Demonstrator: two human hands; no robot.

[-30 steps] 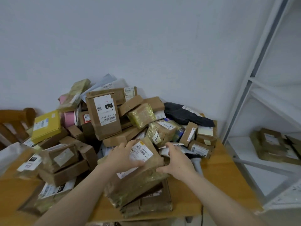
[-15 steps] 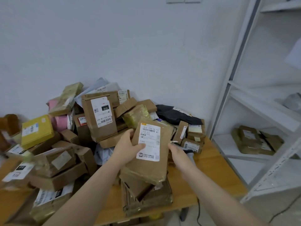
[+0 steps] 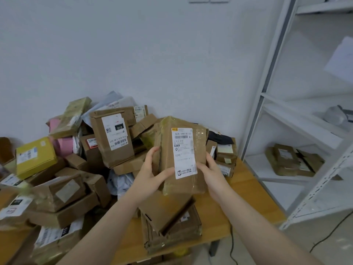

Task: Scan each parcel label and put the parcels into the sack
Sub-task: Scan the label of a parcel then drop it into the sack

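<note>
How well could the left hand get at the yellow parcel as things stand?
Probably not at once: the left hand grips the taped brown parcel with the right hand. The yellow parcel lies uncovered on the pile.

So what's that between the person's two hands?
In the head view, a brown taped parcel, its white label facing the camera, sits between them: the left hand grips its left edge, the right hand its lower right edge.

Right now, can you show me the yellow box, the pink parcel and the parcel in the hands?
Yellow box (image 3: pixel 36 157), head view, on its top face.
Pink parcel (image 3: pixel 64 146), head view, on its pink front.
Held parcel (image 3: pixel 183 153), head view, on its white label.
</note>
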